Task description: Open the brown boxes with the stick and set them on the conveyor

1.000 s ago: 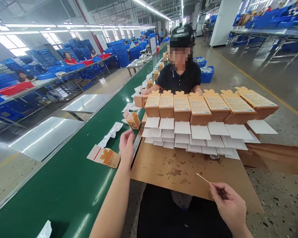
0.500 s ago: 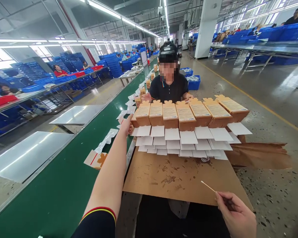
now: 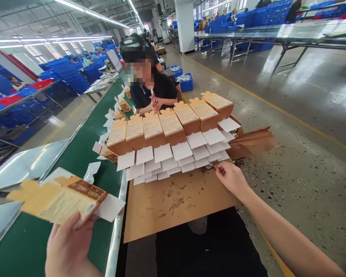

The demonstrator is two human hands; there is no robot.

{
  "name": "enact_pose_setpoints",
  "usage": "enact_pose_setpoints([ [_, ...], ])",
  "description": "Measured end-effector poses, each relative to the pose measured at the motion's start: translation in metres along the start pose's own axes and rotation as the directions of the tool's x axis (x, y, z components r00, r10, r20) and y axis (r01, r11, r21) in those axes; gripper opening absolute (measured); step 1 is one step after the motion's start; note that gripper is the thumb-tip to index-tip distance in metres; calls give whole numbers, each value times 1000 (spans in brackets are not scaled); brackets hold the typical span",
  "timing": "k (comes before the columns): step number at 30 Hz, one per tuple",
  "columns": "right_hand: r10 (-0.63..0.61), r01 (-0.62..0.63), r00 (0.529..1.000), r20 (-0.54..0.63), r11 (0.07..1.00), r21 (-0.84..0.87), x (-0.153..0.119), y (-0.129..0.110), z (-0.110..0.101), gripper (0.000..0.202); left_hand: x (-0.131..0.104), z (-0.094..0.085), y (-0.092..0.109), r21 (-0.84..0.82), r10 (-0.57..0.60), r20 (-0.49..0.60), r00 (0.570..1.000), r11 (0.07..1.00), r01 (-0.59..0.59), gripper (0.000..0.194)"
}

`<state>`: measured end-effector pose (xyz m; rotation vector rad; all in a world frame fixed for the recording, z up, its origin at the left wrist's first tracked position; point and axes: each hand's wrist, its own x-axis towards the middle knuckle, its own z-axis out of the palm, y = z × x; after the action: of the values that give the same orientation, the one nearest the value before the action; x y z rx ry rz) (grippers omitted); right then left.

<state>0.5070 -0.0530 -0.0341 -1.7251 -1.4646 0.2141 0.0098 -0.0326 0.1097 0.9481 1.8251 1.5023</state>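
My left hand point(image 3: 70, 242) grips a tan and brown carton point(image 3: 69, 202) above the green belt, with its scalloped tan flap and white flaps open. Pinched in my right hand point(image 3: 232, 180) is a cotton swab point(image 3: 214, 166), mostly hidden by the fingers. Its end is at a small clear round dish point(image 3: 209, 166) at the edge of the stacked cartons; whether it touches the dish I cannot tell. Ahead, a row of similar cartons point(image 3: 152, 129) lies on the cardboard sheet point(image 3: 167, 202), white flaps point(image 3: 181, 151) sticking out toward me in layers.
The green conveyor belt point(image 3: 25, 246) runs along my left, carrying cartons and clear plastic pouches point(image 3: 91, 172). A co-worker point(image 3: 161, 90) sits beyond the stack, hands together around a thin item. Torn brown paper point(image 3: 253, 143) sticks out at the right. Blue bins point(image 3: 185, 81) stand behind.
My left hand has drawn back toward me and now holds a carton. My right hand has moved forward with the swab to the dish. The view has turned right.
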Motion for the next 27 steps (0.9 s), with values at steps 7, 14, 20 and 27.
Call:
enact_pose_setpoints([
  [7,-21,22,999,39,999,-33,15,8,2,15,-76,29,-110,-113,-219,288,932,959,260,111],
  [14,-117,103,992,54,972,213,-66,-41,4,20,-97,66,-150,-140,-224,296,928,951,275,89],
  [20,-276,160,932,234,895,416,-135,-102,80,23,-108,74,-144,-145,-142,269,952,972,186,94],
  [27,-253,140,942,220,893,427,-130,-90,83,26,-122,79,-148,-145,-94,245,965,980,133,101],
])
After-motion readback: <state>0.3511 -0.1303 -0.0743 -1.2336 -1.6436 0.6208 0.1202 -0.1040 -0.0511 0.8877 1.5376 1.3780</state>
